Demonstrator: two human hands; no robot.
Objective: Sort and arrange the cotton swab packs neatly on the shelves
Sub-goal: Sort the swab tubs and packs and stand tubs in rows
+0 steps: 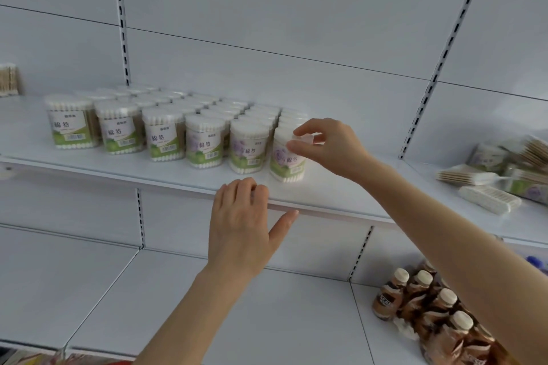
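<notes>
Both bare forearms reach up and forward from below. The left hand (241, 222) lies palm down and back up, its fingers bent at the knuckles with the tips on the front edge of the white metal shelf (326, 197). Its thumb is stretched out to the right along the shelf's lip. The right hand (329, 148) is higher and further forward, its wrist bent. Its thumb and fingertips pinch the top of a clear plastic tub of cotton swabs (284, 169) from the right side. The right forearm slants down to the lower right.
</notes>
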